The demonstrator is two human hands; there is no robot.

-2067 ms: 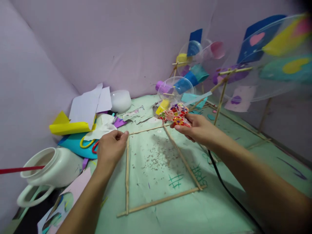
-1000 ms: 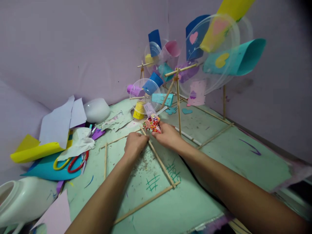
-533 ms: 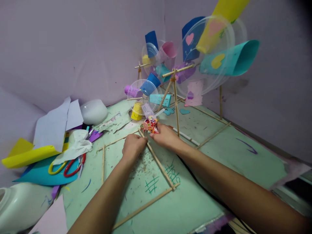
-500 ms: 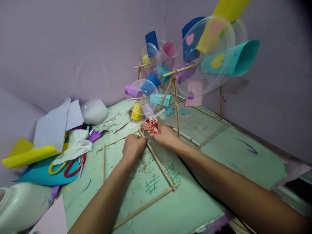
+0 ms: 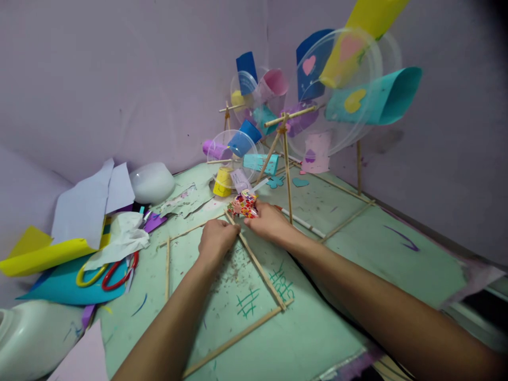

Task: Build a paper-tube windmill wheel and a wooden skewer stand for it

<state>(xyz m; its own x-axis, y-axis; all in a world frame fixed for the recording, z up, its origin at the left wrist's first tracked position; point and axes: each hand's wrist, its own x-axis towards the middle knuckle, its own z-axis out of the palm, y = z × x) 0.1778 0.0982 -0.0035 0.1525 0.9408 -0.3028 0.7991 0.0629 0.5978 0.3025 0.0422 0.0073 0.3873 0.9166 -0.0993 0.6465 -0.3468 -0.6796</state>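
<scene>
My left hand [image 5: 217, 239] is closed, its fingers pinching a thin wooden stick [image 5: 260, 264] close to its far end. That stick forms one side of a flat frame of sticks, meeting another stick [image 5: 194, 228] at the far corner. Wrapped in my right hand [image 5: 270, 219] is a hot glue gun [image 5: 245, 203] with a colourful floral pattern. A pale glue stick [image 5: 260, 185] pokes out of its back, and a black cord [image 5: 317, 291] trails beneath my right forearm. The gun's tip is near the corner of the frame; whether it touches the wood I cannot tell.
Behind my hands stand paper-cup wheels with clear plastic discs [image 5: 337, 116] on stick supports [image 5: 289, 174]. At left lie scissors [image 5: 117, 275], yellow and teal sheets, crumpled tissue [image 5: 127, 235] and a white jar [image 5: 43, 336]. A white-and-orange stick [image 5: 304, 225] lies right of the gun.
Both hands keep nearly the same place and grip. The view has shifted very slightly, moving the items on the left a little outward.
</scene>
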